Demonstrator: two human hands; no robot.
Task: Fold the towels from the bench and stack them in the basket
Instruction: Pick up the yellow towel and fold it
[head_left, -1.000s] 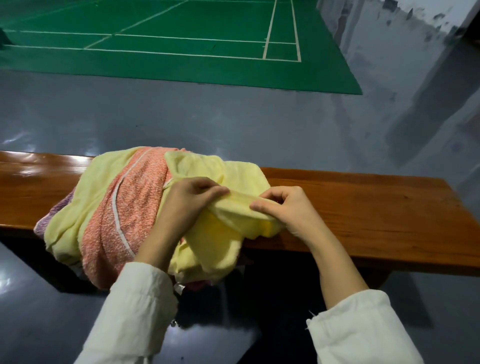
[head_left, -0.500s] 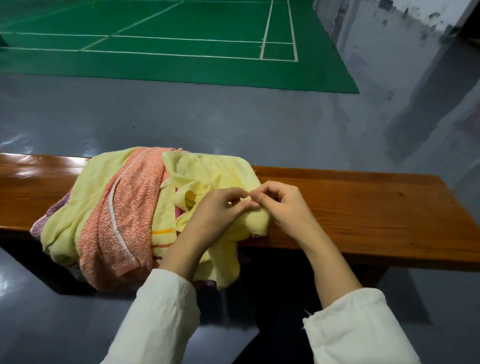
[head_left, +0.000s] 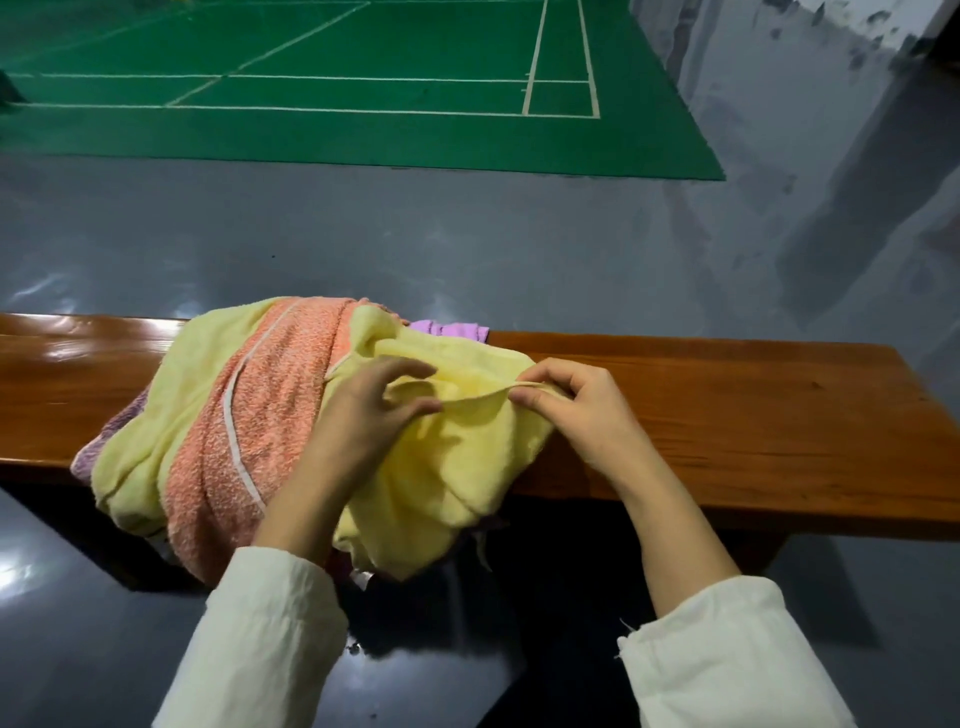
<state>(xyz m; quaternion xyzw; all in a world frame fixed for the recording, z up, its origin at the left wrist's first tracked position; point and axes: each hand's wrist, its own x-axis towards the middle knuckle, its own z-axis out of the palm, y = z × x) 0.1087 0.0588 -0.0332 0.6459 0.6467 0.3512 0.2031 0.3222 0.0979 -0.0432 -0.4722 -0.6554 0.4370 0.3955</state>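
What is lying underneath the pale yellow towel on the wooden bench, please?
A purple cloth peeks out behind the pale yellow towel, and another purple edge shows at the pile's left. How many more towels lie beneath is hidden by the pile.

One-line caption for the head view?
Right hand pinches yellow towel edge, left hand on it, atop pile on wooden bench.

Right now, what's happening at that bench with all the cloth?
A person is sorting a heap of towels on a wooden bench. The right hand pinches an edge of the yellow towel on top, while the left hand rests on the same towel with its fingers spread. An orange towel lies beside it in the pile and a bit of purple towel shows behind. Nothing is folded yet, and no basket is in view.
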